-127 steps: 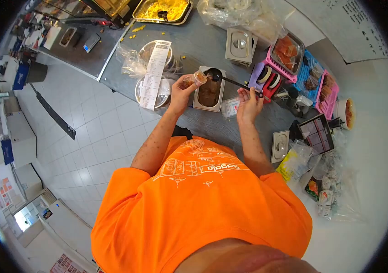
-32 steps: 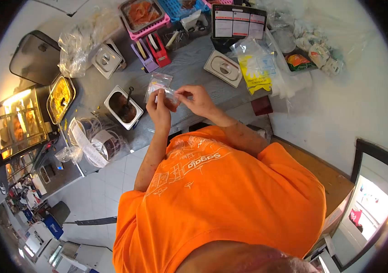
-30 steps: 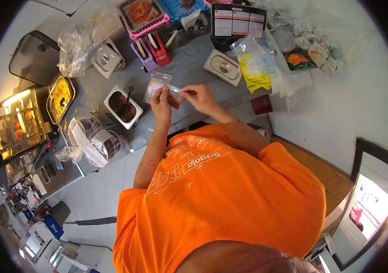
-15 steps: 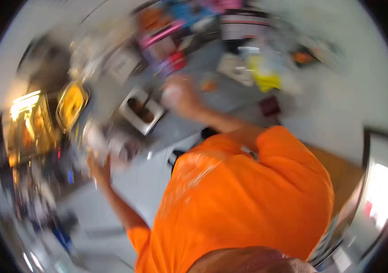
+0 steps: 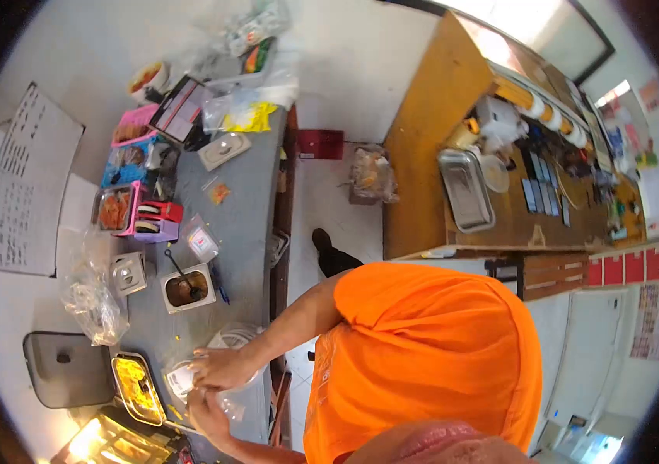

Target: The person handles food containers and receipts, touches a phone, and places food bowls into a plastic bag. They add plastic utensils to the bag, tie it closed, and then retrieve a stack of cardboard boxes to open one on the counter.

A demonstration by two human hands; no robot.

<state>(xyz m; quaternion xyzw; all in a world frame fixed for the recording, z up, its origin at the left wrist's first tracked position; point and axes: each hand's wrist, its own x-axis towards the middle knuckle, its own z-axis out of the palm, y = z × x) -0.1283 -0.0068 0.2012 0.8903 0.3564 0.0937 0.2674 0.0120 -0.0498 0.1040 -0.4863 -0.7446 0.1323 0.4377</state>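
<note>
My right hand (image 5: 225,367) lies over a white packet (image 5: 181,379) in clear plastic, its fingers bent onto the near edge. Beside it, my left hand (image 5: 207,414) has its fingers closed at the same packet, close to the right fingertips. Crumpled clear plastic (image 5: 231,408) shows by the left hand. Clear round plastic bowls (image 5: 237,336) are just behind my right wrist and partly covered by the forearm. On the same grey table (image 5: 246,232) stands a steel pan (image 5: 190,305) with brown sauce and a dark ladle. A tray of yellow food (image 5: 136,390) sits beside the hands.
A lidded steel pan (image 5: 128,274), a tape dispenser (image 5: 155,220) and a blue pen (image 5: 223,292) are on the table. A lit warmer (image 5: 105,441) glows at lower left. Across the aisle, a wooden counter (image 5: 465,243) carries a steel tray (image 5: 465,189) and phones.
The view has swung round and sharpened. My right hand has come from near the sauce pan to the packet, and my hands are now close together.
</note>
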